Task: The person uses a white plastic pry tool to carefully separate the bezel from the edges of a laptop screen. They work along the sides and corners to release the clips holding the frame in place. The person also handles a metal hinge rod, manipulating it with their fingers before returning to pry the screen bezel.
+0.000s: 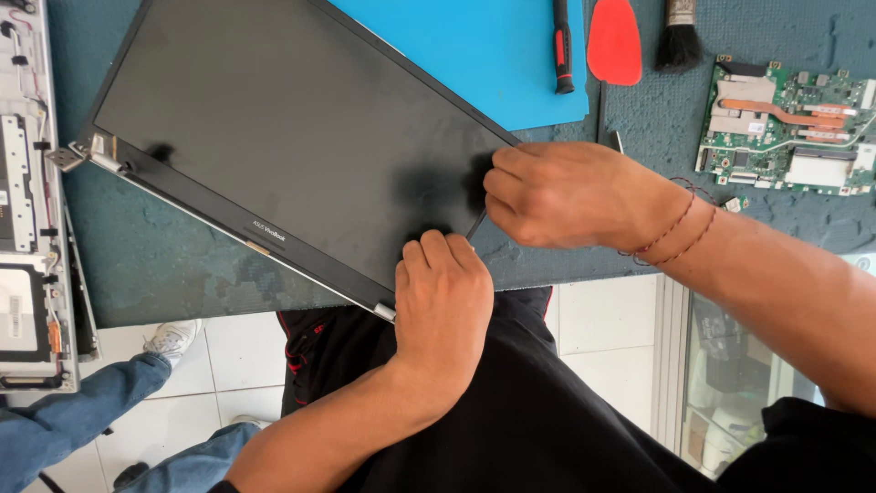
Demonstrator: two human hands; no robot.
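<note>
A detached laptop screen panel (283, 137) with a dark glass face and metal hinges lies on the dark green bench mat (164, 265), one corner hanging over the near edge. My left hand (444, 297) presses down on that near corner, fingers curled over the bezel. My right hand (566, 194) grips the panel's right edge, fingers closed at the bezel seam; whether a small tool is in it I cannot tell.
A blue mat (493, 55) lies under the panel's far side, with a red-and-black screwdriver (563, 46), a red pry tool (614, 41) and a brush (678, 41). A green motherboard (789, 123) sits right. A laptop base (27, 201) lies left. Another person's jeans and shoe (173, 340) show below.
</note>
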